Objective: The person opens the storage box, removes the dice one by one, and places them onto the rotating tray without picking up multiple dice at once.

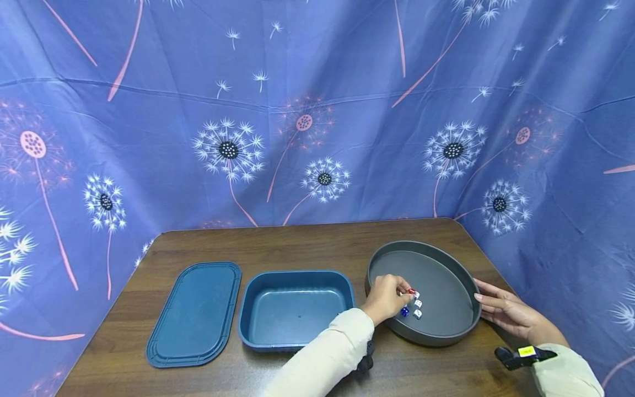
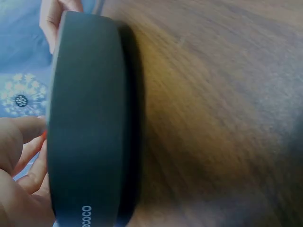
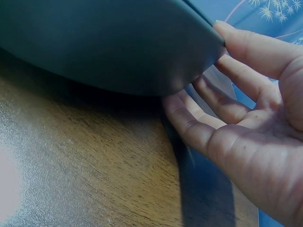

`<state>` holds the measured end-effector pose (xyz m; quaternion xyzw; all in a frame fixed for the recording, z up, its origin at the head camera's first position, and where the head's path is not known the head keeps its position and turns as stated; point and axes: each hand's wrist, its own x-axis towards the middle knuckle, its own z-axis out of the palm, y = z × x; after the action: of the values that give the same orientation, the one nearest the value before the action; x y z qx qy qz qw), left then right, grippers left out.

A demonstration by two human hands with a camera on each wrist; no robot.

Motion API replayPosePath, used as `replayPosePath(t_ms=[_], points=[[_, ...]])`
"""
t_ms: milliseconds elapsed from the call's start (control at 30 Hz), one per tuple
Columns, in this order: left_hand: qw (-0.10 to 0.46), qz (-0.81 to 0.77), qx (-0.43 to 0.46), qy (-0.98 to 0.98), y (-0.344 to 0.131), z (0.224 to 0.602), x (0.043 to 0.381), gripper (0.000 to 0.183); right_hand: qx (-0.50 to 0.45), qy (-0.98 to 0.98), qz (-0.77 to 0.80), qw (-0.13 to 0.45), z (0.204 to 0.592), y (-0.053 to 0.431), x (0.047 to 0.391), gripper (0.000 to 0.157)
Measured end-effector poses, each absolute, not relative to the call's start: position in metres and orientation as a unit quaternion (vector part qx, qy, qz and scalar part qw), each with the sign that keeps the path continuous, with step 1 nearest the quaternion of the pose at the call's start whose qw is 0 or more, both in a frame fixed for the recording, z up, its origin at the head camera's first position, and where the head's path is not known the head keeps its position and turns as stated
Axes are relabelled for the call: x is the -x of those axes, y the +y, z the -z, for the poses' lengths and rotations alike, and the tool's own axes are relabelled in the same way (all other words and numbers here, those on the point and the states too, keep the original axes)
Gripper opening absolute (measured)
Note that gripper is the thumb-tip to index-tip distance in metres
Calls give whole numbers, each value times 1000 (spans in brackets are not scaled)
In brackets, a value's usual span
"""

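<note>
A round dark grey tray (image 1: pixel 436 275) stands at the right of the table, with white dice (image 1: pixel 418 314) and a blue die (image 1: pixel 404 311) in its left part. Over that part my left hand (image 1: pixel 386 298) reaches across the rim and pinches a red die (image 1: pixel 412 291) between thumb and fingertips. The tray's wall hides most of this hand in the left wrist view. My right hand (image 1: pixel 513 314) holds the tray's right side. In the right wrist view its thumb (image 3: pixel 251 45) lies on the rim, and the bent fingers (image 3: pixel 189 118) touch the wall lower down.
A blue rectangular container (image 1: pixel 297 317) sits left of the tray, its inside facing up. Farther left, a flat blue lid (image 1: pixel 195 314) lies on the wooden table (image 1: pixel 297 245). Behind the table hangs a blue cloth (image 1: pixel 278 71) with dandelion prints.
</note>
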<state>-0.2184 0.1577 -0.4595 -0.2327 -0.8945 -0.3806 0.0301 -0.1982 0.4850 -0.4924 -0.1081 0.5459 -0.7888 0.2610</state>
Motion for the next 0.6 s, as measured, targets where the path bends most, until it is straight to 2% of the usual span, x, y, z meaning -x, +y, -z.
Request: replayPosePath(t_ms=[600], points=[[84, 274, 208, -935, 167, 471, 214, 8, 102, 562, 776, 266, 489, 485, 198, 51]])
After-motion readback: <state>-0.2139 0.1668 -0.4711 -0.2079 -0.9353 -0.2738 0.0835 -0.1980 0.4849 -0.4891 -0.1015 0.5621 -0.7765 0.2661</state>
